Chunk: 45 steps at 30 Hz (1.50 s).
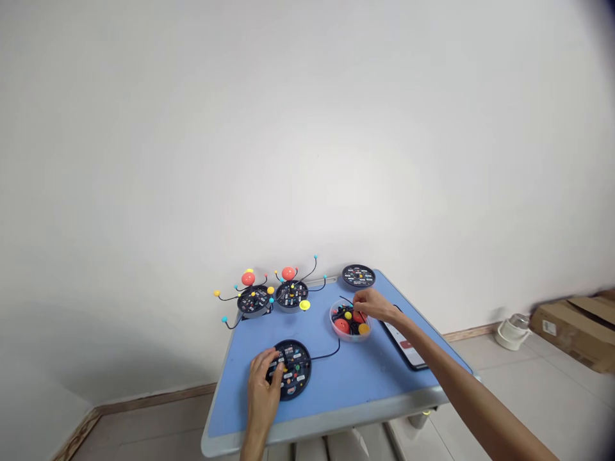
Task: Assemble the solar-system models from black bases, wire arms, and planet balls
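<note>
My left hand grips the left side of a round black base printed with small coloured planets and white labels. From the middle of that base a thin curved black rod reaches out to the right, its end bent upward. My right hand is over a clear plastic bowl, its fingertips pinched on a thin black rod. Inside the bowl are red half-spheres, a yellow-orange piece, a smaller yellow ball and several black rods. My fingers hide part of the bowl's contents.
Two solar system models with coloured balls on rods stand at the back left of the blue table. Another black base lies at the back right. A phone lies under my right forearm. Cardboard rests on the floor.
</note>
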Tool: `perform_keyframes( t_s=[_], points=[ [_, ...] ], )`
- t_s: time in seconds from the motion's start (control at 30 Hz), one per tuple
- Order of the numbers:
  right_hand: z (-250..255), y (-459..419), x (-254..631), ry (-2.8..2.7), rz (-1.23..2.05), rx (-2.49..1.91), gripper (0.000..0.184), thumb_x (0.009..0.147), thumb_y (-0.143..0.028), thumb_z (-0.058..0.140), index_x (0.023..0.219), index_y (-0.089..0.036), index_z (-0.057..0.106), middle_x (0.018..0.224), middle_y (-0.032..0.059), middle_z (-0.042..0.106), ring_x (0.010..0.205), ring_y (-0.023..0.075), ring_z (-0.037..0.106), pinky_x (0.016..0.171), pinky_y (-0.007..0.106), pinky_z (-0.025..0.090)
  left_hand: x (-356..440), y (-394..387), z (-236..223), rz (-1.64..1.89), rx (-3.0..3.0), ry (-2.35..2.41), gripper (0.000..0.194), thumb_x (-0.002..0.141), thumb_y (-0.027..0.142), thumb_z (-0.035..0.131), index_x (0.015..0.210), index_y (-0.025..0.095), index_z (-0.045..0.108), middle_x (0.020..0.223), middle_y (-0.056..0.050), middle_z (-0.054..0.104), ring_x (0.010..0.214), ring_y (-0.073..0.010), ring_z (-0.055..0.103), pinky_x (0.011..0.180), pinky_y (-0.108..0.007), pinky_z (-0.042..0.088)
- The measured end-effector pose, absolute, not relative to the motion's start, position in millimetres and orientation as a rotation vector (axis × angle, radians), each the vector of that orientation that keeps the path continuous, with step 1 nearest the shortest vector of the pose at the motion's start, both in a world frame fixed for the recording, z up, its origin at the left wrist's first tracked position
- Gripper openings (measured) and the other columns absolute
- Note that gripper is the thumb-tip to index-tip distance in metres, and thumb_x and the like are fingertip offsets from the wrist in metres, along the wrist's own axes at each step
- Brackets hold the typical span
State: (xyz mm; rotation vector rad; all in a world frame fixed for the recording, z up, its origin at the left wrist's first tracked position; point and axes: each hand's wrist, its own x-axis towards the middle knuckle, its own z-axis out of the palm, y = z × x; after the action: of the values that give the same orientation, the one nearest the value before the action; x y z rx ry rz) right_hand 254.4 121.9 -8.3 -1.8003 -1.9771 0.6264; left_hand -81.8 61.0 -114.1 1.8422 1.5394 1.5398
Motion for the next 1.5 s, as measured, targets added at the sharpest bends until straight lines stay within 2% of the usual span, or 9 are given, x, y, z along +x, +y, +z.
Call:
perform_keyframes(
  t_s=[0.1,0.2,0.43,0.6,0.9,1.0,1.17,1.37,1.5],
  points=[
    [-4.5,124.2,255.9,-1.96,0.577,-1.808,0.009,0.087,-0.017,0.057,0.082,-0.016,0.064,0.072,-0.0014,0.066,0.066,0.0129,0.061,0.058,0.024,0.045,-81.2,59.8,-113.7,1.545,1.82,1.543,0.04,0.083,0.057,0.058,0.092,0.022,0.076,0.105,-0.013,0.074,0.104,-0.0323,0.067,0.089,-0.054,0.056],
    [-0.8,125.2,256.1,-2.01,0.504,-1.821,0.015,0.081,-0.012,0.054,0.081,-0.017,0.068,0.071,-0.0013,0.067,0.07,0.0142,0.061,0.06,0.024,0.042,-80.8,58.6,-113.1,1.541,1.804,1.55,0.039,0.083,0.056,0.058,0.092,0.022,0.076,0.106,-0.013,0.074,0.104,-0.0321,0.067,0.089,-0.053,0.056],
    [-5.6,129.1,238.4,-2.219,0.343,-1.942,0.018,0.093,-0.033,0.062,0.098,-0.016,0.067,0.098,0.0034,0.07,0.088,0.0185,0.066,0.081,0.039,0.054,-80.1,56.9,-110.7,1.561,1.804,1.542,0.037,0.084,0.053,0.058,0.092,0.021,0.076,0.106,-0.014,0.074,0.105,-0.0321,0.067,0.092,-0.054,0.055],
    [-16.1,133.8,220.1,-2.329,0.251,-2.021,0.021,0.095,-0.034,0.061,0.107,-0.017,0.066,0.109,0.0055,0.069,0.096,0.0203,0.066,0.085,0.041,0.055,-81.6,54.7,-110.2,1.588,1.802,1.563,0.036,0.088,0.049,0.053,0.095,0.021,0.075,0.107,-0.014,0.075,0.105,-0.0301,0.068,0.093,-0.051,0.055],
    [-19.3,137.5,214.9,-2.361,0.2,-2.038,0.019,0.095,-0.034,0.06,0.098,-0.017,0.067,0.101,0.004,0.07,0.091,0.0186,0.066,0.083,0.04,0.054,-80.1,50.5,-109.8,1.621,1.777,1.577,0.033,0.09,0.04,0.049,0.096,0.02,0.074,0.105,-0.013,0.075,0.102,-0.0272,0.069,0.093,-0.047,0.055],
    [-14.9,136.1,223.5,-2.297,0.234,-2.006,0.012,0.092,-0.025,0.061,0.093,-0.017,0.07,0.093,0.0051,0.072,0.088,0.0205,0.066,0.078,0.036,0.051,-79.5,50.2,-109.4,1.634,1.761,1.58,0.032,0.09,0.039,0.049,0.096,0.019,0.073,0.104,-0.013,0.075,0.102,-0.0276,0.069,0.093,-0.047,0.055],
    [1.8,125.8,238.7,-2.112,0.347,-1.875,0.023,0.083,-0.014,0.054,0.091,-0.019,0.075,0.085,0.0071,0.074,0.085,0.0229,0.065,0.066,0.03,0.041,-78.2,48.9,-107.7,1.668,1.761,1.567,0.032,0.09,0.039,0.05,0.095,0.019,0.074,0.103,-0.013,0.075,0.101,-0.027,0.07,0.092,-0.046,0.055],
    [19.6,76.2,239.0,-1.899,0.71,-1.579,0.034,0.089,-0.044,0.048,0.08,-0.019,0.07,0.057,-0.0021,0.054,0.052,0.0128,0.046,0.05,0.025,0.033,-77.7,47.2,-103.7,1.769,1.765,1.585,0.03,0.09,0.039,0.052,0.093,0.019,0.075,0.097,-0.011,0.077,0.094,-0.0267,0.071,0.085,-0.044,0.058],
    [10.8,33.1,220.3,-1.466,1.351,-1.151,0.044,0.07,-0.059,0.072,0.062,-0.017,0.063,0.053,-0.0068,0.036,0.047,0.0066,0.023,0.047,0.025,0.013,-78.3,43.7,-99.7,1.9,1.736,1.619,0.026,0.092,0.035,0.053,0.096,0.019,0.073,0.096,-0.011,0.076,0.091,-0.0248,0.071,0.081,-0.041,0.057]
  ],
)
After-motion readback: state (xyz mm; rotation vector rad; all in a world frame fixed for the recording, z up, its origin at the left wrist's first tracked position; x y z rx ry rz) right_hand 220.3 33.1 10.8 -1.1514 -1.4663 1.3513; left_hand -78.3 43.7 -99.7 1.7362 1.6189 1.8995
